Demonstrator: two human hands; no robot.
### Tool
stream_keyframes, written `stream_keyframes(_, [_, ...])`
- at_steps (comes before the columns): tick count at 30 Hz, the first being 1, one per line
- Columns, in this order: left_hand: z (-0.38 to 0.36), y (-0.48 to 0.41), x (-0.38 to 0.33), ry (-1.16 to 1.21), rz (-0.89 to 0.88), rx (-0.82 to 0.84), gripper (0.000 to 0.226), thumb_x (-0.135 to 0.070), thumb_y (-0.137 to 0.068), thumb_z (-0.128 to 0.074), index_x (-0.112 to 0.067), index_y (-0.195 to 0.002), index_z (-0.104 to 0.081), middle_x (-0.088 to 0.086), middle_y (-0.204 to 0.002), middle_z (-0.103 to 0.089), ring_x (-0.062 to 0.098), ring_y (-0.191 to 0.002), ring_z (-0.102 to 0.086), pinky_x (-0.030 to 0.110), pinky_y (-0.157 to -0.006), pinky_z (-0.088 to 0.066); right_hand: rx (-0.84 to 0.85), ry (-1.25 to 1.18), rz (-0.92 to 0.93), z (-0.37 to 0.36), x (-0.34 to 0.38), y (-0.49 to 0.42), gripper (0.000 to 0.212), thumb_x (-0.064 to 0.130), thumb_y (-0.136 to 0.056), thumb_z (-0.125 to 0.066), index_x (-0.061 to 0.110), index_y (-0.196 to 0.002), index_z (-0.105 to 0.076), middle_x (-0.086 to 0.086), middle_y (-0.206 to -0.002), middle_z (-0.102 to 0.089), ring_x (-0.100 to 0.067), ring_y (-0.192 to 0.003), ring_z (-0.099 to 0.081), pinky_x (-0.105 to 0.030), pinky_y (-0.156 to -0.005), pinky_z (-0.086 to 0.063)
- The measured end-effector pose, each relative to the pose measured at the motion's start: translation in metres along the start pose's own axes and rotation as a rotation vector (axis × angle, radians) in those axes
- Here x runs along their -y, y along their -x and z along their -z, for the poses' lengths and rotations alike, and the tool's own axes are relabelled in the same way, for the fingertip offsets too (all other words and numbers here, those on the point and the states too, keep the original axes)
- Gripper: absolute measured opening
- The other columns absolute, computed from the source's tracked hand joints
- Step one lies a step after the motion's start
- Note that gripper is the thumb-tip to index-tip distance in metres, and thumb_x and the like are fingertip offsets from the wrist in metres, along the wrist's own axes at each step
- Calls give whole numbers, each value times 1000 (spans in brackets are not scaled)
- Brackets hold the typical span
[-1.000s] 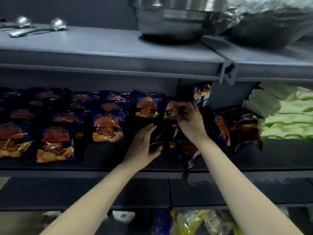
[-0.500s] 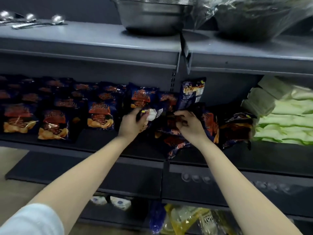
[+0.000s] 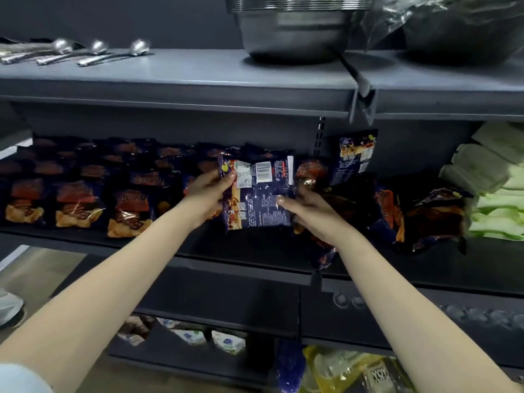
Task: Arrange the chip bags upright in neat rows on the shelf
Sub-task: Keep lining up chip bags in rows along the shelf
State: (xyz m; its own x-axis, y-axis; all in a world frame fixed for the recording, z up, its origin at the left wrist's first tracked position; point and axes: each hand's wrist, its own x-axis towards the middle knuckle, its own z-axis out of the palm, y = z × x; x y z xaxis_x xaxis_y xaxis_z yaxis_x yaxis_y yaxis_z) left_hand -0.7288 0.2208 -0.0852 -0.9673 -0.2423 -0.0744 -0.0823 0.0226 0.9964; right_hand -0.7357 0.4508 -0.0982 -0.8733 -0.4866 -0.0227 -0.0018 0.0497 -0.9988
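Note:
I hold one dark blue chip bag (image 3: 259, 194) in front of the middle shelf (image 3: 255, 253), its back with barcode facing me. My left hand (image 3: 208, 191) pinches its upper left corner with the thumb on top. My right hand (image 3: 309, 211) grips its right edge. Rows of upright chip bags (image 3: 79, 194) fill the shelf to the left. A loose heap of toppled bags (image 3: 419, 214) lies to the right, and one bag (image 3: 355, 154) leans against the back wall.
The upper shelf (image 3: 181, 80) carries ladles (image 3: 93, 53), a steel bowl stack (image 3: 295, 29) and a plastic-wrapped bowl. Pale green packs (image 3: 499, 194) sit at the far right of the middle shelf. Yellow and white packets (image 3: 340, 370) lie on the bottom shelf.
The bag has come up out of the heap and now sits between both hands with its back facing me. The view has shifted lower and closer.

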Motion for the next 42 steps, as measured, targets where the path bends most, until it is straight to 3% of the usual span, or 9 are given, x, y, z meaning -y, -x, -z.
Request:
stream_keyframes(5, [19, -2, 12, 78, 37, 87, 32, -45, -74, -64, -30, -102, -62, 4, -110, -69, 24, -103, -64, 49, -90, -50, -97, -158, 37, -43, -12, -25, 33, 11, -78, -73, 20, -108, -61, 2, -110, -70, -11, -105, -65, -30, -96, -49])
stream_keyframes(9, [37, -10, 20, 82, 64, 114, 30, -34, -87, -59, -21, -114, -58, 4, -111, -67, 28, -107, -61, 45, -90, -51, -158, -130, 19, -55, -14, -37, 26, 10, -77, -75, 23, -97, -65, 10, -94, -74, -6, -94, -68, -23, -85, -52])
stream_keyframes(16, [65, 18, 35, -782, -732, 141, 63, -45, -83, -59, -30, -138, -34, -8, -145, -31, 10, -132, -29, 30, -108, -26, -405, -131, -104, -82, -20, -58, 17, 15, -80, -73, 27, -89, -65, 4, -96, -71, -10, -87, -68, -30, -79, -54])
stream_keyframes(19, [61, 29, 55, -1172, -924, 149, 76, -49, -74, -67, -18, -138, -40, 6, -143, -41, 28, -127, -40, 43, -104, -33, -418, -193, -152, -101, -19, -65, 12, 14, -84, -67, 25, -88, -65, 1, -84, -71, -11, -67, -70, -23, -52, -53])
stream_keyframes(22, [56, 32, 72, -1296, -939, -40, 71, -27, -68, -78, -10, -132, -50, 12, -128, -56, 37, -116, -53, 47, -92, -47, -366, -236, -140, -118, -15, -70, 14, 11, -87, -61, 18, -97, -66, -3, -83, -72, -13, -68, -71, -26, -52, -54])
stream_keyframes(29, [89, 10, 63, -1035, -1020, -170, 66, -7, -63, -80, -7, -123, -53, 14, -117, -62, 34, -104, -60, 37, -67, -57, -210, -361, -121, -123, -3, -74, 26, 33, -96, -48, 16, -111, -60, -8, -103, -71, -23, -86, -71, -32, -68, -58])
stream_keyframes(35, [119, -2, 38, -217, -578, -267, 46, -12, -78, -70, -24, -119, -51, -29, -95, -62, -19, -89, -55, -2, -75, -38, -337, 290, 49, -114, -12, -65, 48, 55, -86, -54, 40, -129, -41, 14, -132, -48, -1, -112, -54, -18, -85, -45])
stream_keyframes(38, [132, -8, 36, 57, -353, -95, 35, -9, -82, -65, -42, -95, -60, -31, -89, -67, -10, -87, -62, 7, -68, -48, -212, 339, 71, -120, -16, -63, 86, 64, -74, -58, 32, -147, -24, 22, -135, -45, 7, -115, -51, -9, -80, -44])
stream_keyframes(42, [136, -12, 49, 136, -155, 126, 32, -5, -86, -60, -35, -85, -67, -16, -84, -72, 1, -82, -67, 16, -63, -54, -105, 156, 63, -135, -17, -66, 49, 49, -78, -59, 40, -125, -51, 40, -108, -58, 18, -106, -52, -3, -79, -43])
